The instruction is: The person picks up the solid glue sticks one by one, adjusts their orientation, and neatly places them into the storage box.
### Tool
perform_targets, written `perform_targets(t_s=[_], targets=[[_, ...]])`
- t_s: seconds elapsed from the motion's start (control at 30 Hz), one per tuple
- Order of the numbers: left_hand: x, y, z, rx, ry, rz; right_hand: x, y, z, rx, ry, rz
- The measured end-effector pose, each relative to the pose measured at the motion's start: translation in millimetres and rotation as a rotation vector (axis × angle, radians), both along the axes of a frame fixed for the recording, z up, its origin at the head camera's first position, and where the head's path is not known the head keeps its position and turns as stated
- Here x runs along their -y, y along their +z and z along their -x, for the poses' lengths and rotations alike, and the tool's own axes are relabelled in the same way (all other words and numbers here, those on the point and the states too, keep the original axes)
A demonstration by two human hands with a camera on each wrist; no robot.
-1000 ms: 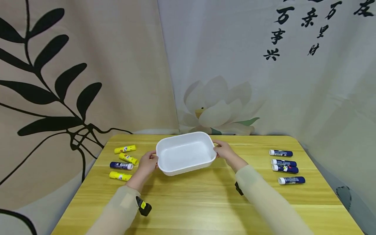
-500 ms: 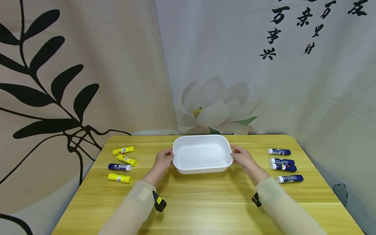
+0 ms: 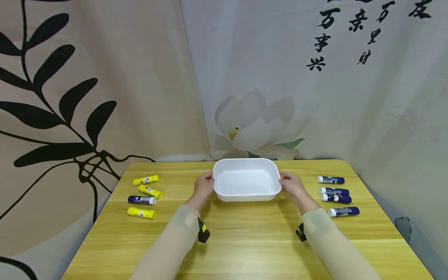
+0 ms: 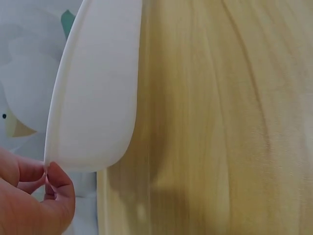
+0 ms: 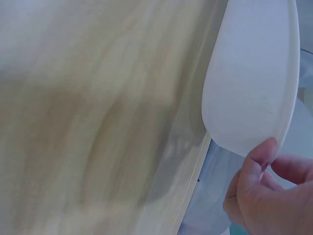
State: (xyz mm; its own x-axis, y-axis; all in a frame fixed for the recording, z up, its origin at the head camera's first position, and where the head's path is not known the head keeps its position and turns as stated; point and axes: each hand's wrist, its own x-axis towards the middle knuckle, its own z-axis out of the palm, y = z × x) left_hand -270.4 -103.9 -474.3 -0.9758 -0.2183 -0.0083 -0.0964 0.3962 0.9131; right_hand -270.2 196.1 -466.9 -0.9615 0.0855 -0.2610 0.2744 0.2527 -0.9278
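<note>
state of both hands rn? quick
Left hand: closed, pinching the white tray by the rim at its left end.
Right hand: closed, pinching the rim at the right end.

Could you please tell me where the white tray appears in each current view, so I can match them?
Head: white tray, below and slightly right of centre, held between left hand and right hand.
Left wrist: white tray, upper left.
Right wrist: white tray, upper right.
Shared landmark: the wooden table, in all three views.
</note>
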Motion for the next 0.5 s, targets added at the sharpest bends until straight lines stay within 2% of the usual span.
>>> perform_targets(t_s=[0.23,0.5], targets=[[-1,-1.6,7.1,0.017,0.003,0.036,3,3.5,6.2,0.014,-0.025,-0.031],[1,-11.2,9.4,0.0,0.013,0.016,5,-2.5,10.7,0.02,-0.037,-0.048]])
